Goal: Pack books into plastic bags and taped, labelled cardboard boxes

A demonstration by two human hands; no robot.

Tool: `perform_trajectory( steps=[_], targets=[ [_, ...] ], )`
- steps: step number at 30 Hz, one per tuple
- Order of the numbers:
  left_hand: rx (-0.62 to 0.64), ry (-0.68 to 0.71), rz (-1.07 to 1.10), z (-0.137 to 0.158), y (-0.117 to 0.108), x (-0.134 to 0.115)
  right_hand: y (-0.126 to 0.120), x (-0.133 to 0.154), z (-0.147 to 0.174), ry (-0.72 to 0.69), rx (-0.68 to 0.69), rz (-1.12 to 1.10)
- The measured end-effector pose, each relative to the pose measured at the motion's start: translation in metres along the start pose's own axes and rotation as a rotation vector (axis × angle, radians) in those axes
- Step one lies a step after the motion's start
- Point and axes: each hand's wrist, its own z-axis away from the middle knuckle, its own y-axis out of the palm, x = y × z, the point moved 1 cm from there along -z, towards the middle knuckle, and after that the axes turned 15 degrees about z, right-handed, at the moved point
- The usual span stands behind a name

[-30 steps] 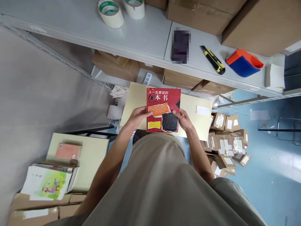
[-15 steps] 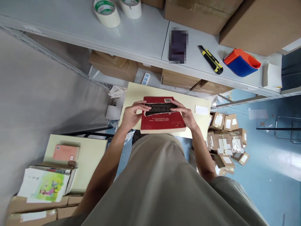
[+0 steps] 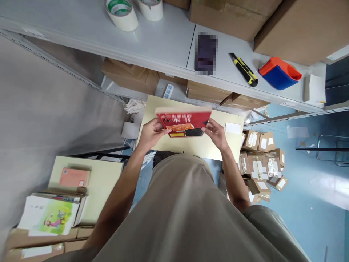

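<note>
A thick red book [image 3: 182,120] is held up, tilted, above the cream tabletop [image 3: 171,145]. Its cover shows white lettering and orange, yellow and black patches, and the page edges face the shelf. My left hand [image 3: 153,134] grips the book's left side, thumb on the cover. On the opposite side my right hand [image 3: 216,134] is closed on the book's right edge, also with the thumb in front. The fingers behind the book are partly hidden. A white slip of paper [image 3: 233,127] lies on the tabletop to the right of my right hand.
On the grey shelf [image 3: 163,43] ahead are tape rolls [image 3: 121,14], a box cutter [image 3: 244,69], an orange-and-blue tape dispenser [image 3: 280,72] and large cartons [image 3: 300,29]. Small parcels [image 3: 257,163] are piled at right. Books [image 3: 50,214] and a pink book [image 3: 74,177] sit at lower left.
The book has been flipped from its mostly red side with a black text panel to the side with large lettering and colored patches. Both hands still hold its sides, with changed finger positions.
</note>
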Motion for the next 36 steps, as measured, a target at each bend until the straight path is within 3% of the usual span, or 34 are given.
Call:
perform_trajectory(
  steps=[6, 13, 21, 31, 36],
  targets=[
    [0.072, -0.080, -0.055, 0.007, -0.003, 0.009, 0.001, -0.005, 0.001, 0.050, -0.008, 0.033],
    [0.141, -0.115, -0.002, 0.016, -0.005, -0.001, -0.009, 0.007, 0.007, 0.094, 0.092, -0.058],
    [-0.050, -0.107, -0.070, 0.018, 0.015, -0.007, 0.005, 0.020, 0.004, 0.225, 0.031, -0.030],
    [-0.119, -0.025, -0.150, 0.014, 0.013, -0.003, 0.022, 0.013, 0.009, 0.257, 0.010, -0.051],
    [-0.108, 0.088, -0.256, 0.020, 0.011, -0.018, 0.031, 0.000, 0.014, 0.273, 0.007, -0.117]
  ],
)
